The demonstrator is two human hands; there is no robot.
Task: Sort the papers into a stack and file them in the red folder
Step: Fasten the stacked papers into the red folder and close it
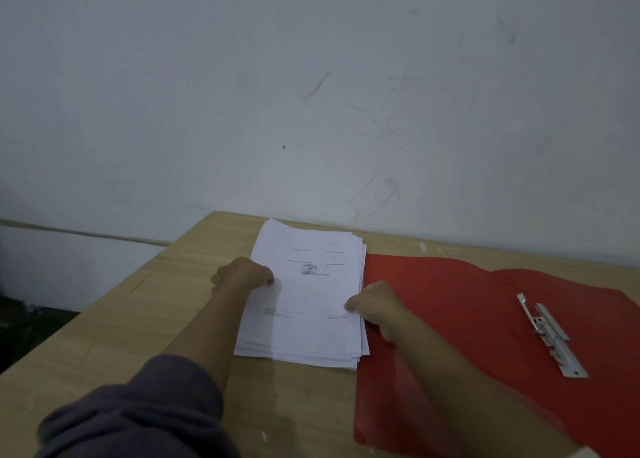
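A light wooden counter (pixel 114 322) stands with its far edge against a pale wall (pixel 311 94). On it lies a stack of papers (pixel 311 336), the white sheets roughly squared with their edges slightly fanned and the top sheet printed side up. Just beside it on the right, a red folder (pixel 450 291) lies open and flat, its left edge meeting the stack's right edge.

Setting: small office or study corner, dimly lit. Evidence: light wood-grain desk (pixel 121 319) pushed against a bare white wall (pixel 311 94), which is scuffed, streaked and pitted. On the desk lie a stack of printed, stamped papers (pixel 311 329) and an open red folder (pixel 450 301) with a metal fastener (pixel 550 340). No domestic, kitchen or workshop fittings in view.
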